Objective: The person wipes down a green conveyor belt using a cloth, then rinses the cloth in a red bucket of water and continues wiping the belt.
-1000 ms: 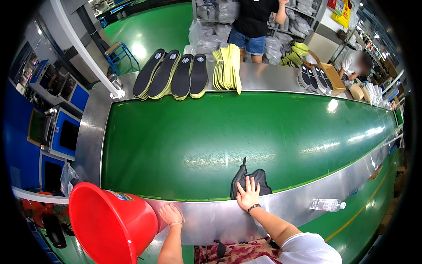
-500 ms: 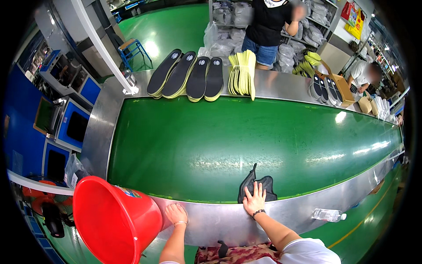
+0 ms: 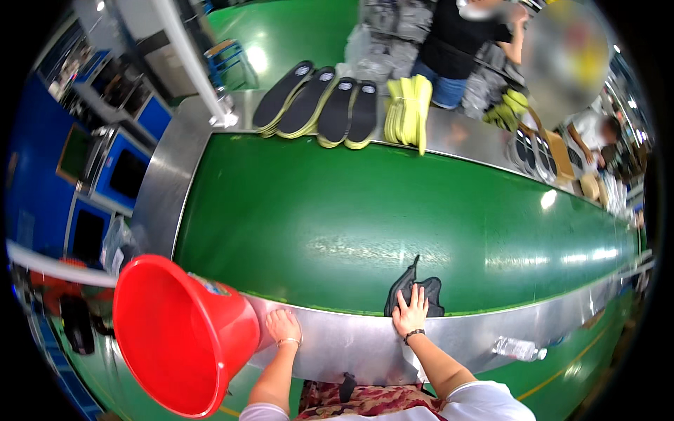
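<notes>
Black cloth piece [image 3: 433, 293] looks super light and floppy, so I'd guess it folds the second you lift it and nothing on it would break. Probably not slick either, seems like fabric, though the weave's too small to make out. Best hold is likely a pinch on the thin pointed tail at its far end, or a bunch of the rounded right lobe. Looks-wise: dark, irregular, two lobes with a dip between. It's on the near edge of the green belt [image 3: 316, 203], by the worktop's metal rim [image 3: 337, 344]. Right hand [image 3: 408, 316] is flat on it, fingers spread, not pinching. Left hand [image 3: 282, 325] lies loosely uncurled on the metal beside the red bucket [image 3: 235, 319].
</notes>
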The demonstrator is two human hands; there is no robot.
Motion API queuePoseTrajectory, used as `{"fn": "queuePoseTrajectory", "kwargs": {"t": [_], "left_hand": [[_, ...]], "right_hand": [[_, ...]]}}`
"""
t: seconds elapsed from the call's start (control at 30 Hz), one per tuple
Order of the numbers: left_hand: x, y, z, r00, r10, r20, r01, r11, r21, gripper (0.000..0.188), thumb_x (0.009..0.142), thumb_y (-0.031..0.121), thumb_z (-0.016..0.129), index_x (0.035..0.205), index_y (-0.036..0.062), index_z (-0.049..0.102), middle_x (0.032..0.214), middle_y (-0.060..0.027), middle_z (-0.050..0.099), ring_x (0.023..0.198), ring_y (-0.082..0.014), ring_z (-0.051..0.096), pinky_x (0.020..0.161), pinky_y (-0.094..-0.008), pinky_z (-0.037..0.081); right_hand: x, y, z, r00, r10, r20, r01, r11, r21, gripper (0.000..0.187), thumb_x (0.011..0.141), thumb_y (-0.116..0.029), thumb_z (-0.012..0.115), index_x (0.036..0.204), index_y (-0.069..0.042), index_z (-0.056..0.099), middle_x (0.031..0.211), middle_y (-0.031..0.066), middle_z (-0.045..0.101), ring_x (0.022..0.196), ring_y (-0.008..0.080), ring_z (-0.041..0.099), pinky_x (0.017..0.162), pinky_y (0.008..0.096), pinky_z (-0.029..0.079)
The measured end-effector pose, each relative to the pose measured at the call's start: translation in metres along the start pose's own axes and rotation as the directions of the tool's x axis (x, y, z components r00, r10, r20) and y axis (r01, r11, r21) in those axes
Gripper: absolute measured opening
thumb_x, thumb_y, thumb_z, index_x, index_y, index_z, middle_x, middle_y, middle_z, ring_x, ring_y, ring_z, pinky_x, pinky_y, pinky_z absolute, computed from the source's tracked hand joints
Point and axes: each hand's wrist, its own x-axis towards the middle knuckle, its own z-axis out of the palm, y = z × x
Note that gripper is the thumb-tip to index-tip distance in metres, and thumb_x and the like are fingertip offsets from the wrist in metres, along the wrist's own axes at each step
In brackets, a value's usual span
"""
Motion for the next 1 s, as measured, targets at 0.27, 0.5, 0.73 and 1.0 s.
{"fn": "queuePoseTrajectory", "kwargs": {"t": [0.27, 0.5, 0.73, 1.0], "left_hand": [[0.005, 0.001, -0.002, 1.000, 0.009, 0.004, -0.009, 1.000, -0.022, 0.019, 0.086, 0.022, 0.053, 0.080, 0.0033, 0.055, 0.087, -0.0161, 0.055, 0.090, -0.0340, 0.051, 0.083, -0.0470, 0.040], [0.001, 0.004, -0.002, 1.000, -0.016, -0.013, 0.015, 0.999, -0.049, 0.018, 0.086, 0.020, 0.053, 0.080, 0.0031, 0.053, 0.087, -0.0162, 0.054, 0.089, -0.0346, 0.051, 0.082, -0.0474, 0.040], [0.002, -0.002, 0.000, 1.000, 0.004, 0.017, -0.004, 1.000, -0.018, 0.018, 0.087, 0.019, 0.051, 0.080, 0.0030, 0.052, 0.086, -0.0167, 0.054, 0.088, -0.0349, 0.051, 0.081, -0.0477, 0.040], [0.005, 0.004, -0.001, 0.993, 0.087, -0.073, -0.092, 0.994, -0.058, 0.019, 0.084, 0.019, 0.055, 0.073, 0.0026, 0.053, 0.082, -0.0181, 0.054, 0.088, -0.0370, 0.051, 0.081, -0.0490, 0.040]], "right_hand": [[0.002, -0.001, 0.004, 1.000, 0.007, 0.009, -0.006, 0.999, -0.044, 0.052, 0.080, -0.027, 0.054, 0.131, -0.016, 0.055, 0.151, 0.0233, 0.024, 0.141, 0.0431, 0.018, 0.110, 0.0589, 0.019], [0.004, 0.001, 0.003, 1.000, 0.002, 0.005, -0.001, 0.999, -0.055, 0.052, 0.080, -0.027, 0.055, 0.131, -0.017, 0.054, 0.152, 0.0232, 0.023, 0.141, 0.0431, 0.018, 0.110, 0.0593, 0.020], [0.002, 0.000, 0.007, 1.000, -0.009, -0.027, 0.007, 0.998, -0.064, 0.051, 0.081, -0.026, 0.054, 0.131, -0.015, 0.054, 0.151, 0.0245, 0.023, 0.140, 0.0434, 0.019, 0.110, 0.0581, 0.021], [-0.003, 0.012, 0.012, 0.998, -0.016, -0.059, 0.011, 0.996, -0.087, 0.051, 0.079, -0.028, 0.057, 0.129, -0.017, 0.056, 0.150, 0.0250, 0.026, 0.140, 0.0438, 0.020, 0.108, 0.0602, 0.023]]}}
